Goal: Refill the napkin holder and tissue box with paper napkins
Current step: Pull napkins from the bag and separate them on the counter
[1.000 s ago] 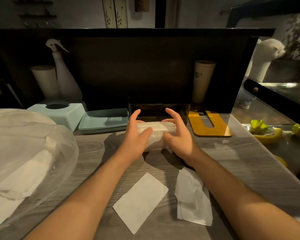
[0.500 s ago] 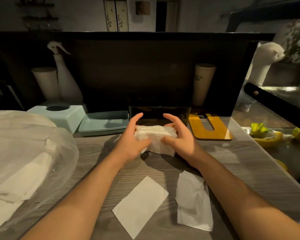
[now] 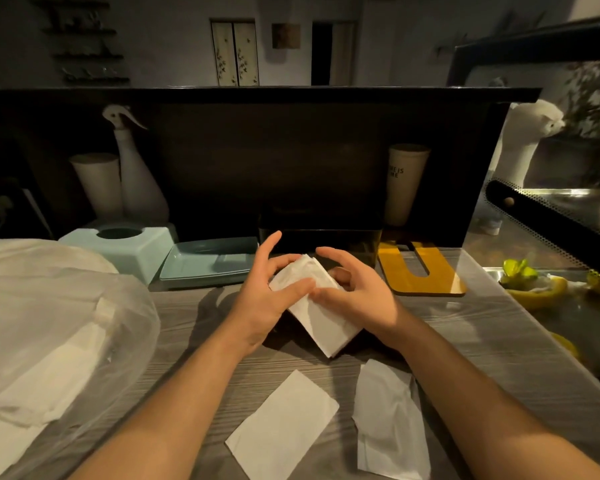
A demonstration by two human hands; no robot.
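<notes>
Our left hand (image 3: 264,299) and right hand (image 3: 355,296) clamp the white stack of paper napkins (image 3: 314,306) between them above the grey wood-grain worktop (image 3: 465,327), tilted (probably to square its edges) just near of the dark rectangular napkin holder (image 3: 321,239). The pale blue plastic tissue box (image 3: 125,249) waits far left.

At the upper left of my view, a white spray bottle (image 3: 136,181) stands upright against the dark back panel (image 3: 274,161), with a pale cylinder (image 3: 97,183) just beside it on its left. A tall cream cup (image 3: 406,183) with dark lettering stands at centre right. A yellow board (image 3: 421,271) with a slot cut in it lies flat on the grey wood-grain counter (image 3: 194,344). At the far right, green and yellow scraps (image 3: 530,282) lie in a metal tray (image 3: 589,306).
</notes>
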